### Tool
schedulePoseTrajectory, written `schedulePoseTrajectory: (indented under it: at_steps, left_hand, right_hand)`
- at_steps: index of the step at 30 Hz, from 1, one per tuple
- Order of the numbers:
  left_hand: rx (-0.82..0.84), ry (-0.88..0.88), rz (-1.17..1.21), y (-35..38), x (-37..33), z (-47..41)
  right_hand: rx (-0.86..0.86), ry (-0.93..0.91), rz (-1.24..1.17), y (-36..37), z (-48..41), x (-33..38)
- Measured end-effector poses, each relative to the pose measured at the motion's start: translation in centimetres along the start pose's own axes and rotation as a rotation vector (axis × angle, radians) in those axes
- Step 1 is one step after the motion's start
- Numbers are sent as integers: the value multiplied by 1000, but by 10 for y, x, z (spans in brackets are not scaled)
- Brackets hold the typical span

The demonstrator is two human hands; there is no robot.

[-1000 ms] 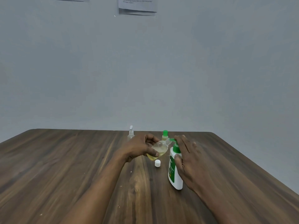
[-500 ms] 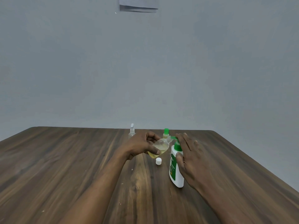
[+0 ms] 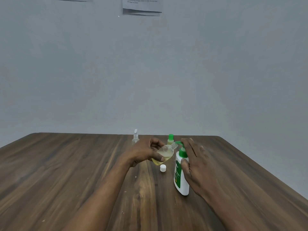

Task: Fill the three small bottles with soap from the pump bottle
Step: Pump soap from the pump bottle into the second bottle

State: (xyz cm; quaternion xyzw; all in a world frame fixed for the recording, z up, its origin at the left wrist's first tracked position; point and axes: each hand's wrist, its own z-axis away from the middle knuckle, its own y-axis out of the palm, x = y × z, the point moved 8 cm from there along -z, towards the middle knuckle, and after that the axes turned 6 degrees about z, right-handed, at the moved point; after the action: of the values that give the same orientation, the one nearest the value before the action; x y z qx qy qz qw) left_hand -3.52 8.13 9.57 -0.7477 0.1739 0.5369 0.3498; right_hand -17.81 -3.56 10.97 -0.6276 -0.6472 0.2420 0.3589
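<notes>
right hand (image 3: 196, 165) partly hides pump bottle (image 3: 180, 182)

My left hand (image 3: 145, 152) grips a tilted clear bottle (image 3: 164, 153), mouth at the nozzle of the pump bottle (image 3: 180, 180); my right hand (image 3: 198, 165) lays straight fingers on its pump. A white cap (image 3: 163, 168) lies at the clear bottle's 6 o'clock.

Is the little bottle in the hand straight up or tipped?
Tipped. The left hand holds the small bottle slanted, neck toward the pump bottle.
</notes>
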Motion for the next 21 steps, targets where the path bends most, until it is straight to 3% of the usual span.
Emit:
schedulePoseTrajectory:
  at_steps: [21]
  left_hand:
    - [-5, -7, 21, -3, 3, -2]
  right_hand:
    - [32, -4, 45, 0, 0, 2]
